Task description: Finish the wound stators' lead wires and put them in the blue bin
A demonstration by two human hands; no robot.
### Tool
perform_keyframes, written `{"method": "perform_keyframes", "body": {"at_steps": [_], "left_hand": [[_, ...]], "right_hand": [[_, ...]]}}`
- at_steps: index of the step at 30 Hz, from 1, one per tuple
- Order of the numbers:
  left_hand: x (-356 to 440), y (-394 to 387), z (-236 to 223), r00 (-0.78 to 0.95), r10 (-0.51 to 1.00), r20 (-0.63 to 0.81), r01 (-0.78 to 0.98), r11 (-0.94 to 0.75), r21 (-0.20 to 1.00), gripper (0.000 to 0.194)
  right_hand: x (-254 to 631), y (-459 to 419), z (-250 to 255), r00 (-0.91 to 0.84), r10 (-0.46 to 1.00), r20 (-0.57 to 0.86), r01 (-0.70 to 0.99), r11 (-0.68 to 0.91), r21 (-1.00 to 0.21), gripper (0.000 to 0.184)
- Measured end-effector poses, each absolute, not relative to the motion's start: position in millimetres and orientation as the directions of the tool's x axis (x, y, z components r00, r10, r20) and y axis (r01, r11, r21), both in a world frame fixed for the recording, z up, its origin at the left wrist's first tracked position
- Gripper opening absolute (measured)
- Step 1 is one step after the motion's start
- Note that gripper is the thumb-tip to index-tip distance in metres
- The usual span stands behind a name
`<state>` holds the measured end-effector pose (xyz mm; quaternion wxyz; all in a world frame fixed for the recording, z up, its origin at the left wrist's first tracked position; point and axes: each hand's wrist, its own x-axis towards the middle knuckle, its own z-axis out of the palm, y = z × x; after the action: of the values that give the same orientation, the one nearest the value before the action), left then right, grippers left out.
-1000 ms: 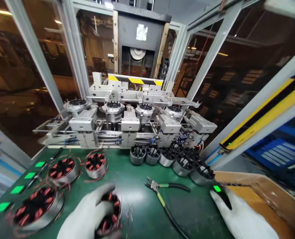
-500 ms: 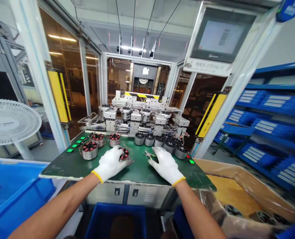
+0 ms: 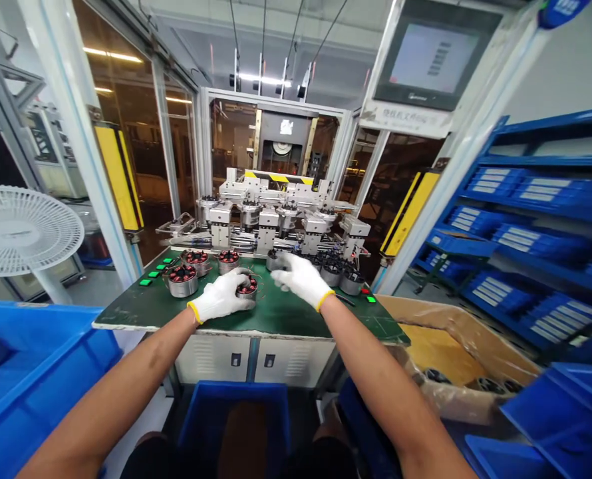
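Observation:
My left hand [image 3: 223,295], in a white glove with a yellow cuff, is wrapped round a wound motor stator [image 3: 247,286] with red copper coils and loose wire ends, on the green worktop [image 3: 276,316]. My right hand [image 3: 298,279], gloved alike, hovers over the worktop right of that stator. Its fingers are apart and hold nothing. More copper-wound stators [image 3: 183,281] stand to the left of my left hand. Behind and right of my right hand is a group of unwound stators [image 3: 350,283] with black inserts, partly hidden by the hand. A dark slim tool [image 3: 346,301] lies near them.
A winding machine [image 3: 269,226] spans the worktop's back edge, between yellow light-curtain posts [image 3: 119,176]. Green buttons [image 3: 146,283] line both sides. Blue bins stand at left [image 3: 41,359] and below [image 3: 236,386]. A cardboard box [image 3: 450,319] sits at right, a fan [image 3: 21,229] at left.
My right hand has moved left and away from the pliers it was beside. My left hand keeps hold of the stator. The whole view has shifted slightly.

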<state>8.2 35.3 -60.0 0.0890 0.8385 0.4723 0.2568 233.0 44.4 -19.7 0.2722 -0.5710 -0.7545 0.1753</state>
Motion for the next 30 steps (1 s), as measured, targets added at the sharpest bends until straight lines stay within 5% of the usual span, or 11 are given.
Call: {"method": "perform_keyframes", "body": {"at_steps": [2,6,13,17,22,27,30], "left_hand": [[14,40,-65,0.384,0.838,0.388,0.717,-0.536,0.445,0.035],[11,34,-70,0.355,0.834,0.422,0.708,-0.535,0.460,0.033],[14,19,-67,0.236,0.892,0.386,0.886,-0.360,0.291,0.038],[21,14,-64,0.208,0.901,0.380,0.925,-0.308,0.224,0.041],[7,7,-59,0.327,0.877,0.352,0.878,-0.419,0.230,0.038],[9,-1,-55,0.380,0.730,0.569,0.879,-0.476,0.024,0.031],[23,-4,-44,0.336,0.706,0.623,0.913,-0.408,-0.030,0.029]], "right_hand": [[207,54,-26,-0.262,0.958,0.114,0.726,0.273,-0.631,0.058],[196,62,-40,-0.318,0.947,-0.042,0.729,0.215,-0.650,0.020],[254,50,4,-0.034,0.972,0.231,0.845,0.152,-0.513,0.029],[232,27,2,-0.342,0.921,0.184,0.772,0.387,-0.504,0.034],[223,23,-15,-0.529,0.849,0.009,0.838,0.523,-0.155,0.029],[232,10,2,-0.492,0.864,0.107,0.855,0.456,0.246,0.027],[221,-3,12,-0.495,0.849,0.185,0.839,0.411,0.357,0.023]]}}
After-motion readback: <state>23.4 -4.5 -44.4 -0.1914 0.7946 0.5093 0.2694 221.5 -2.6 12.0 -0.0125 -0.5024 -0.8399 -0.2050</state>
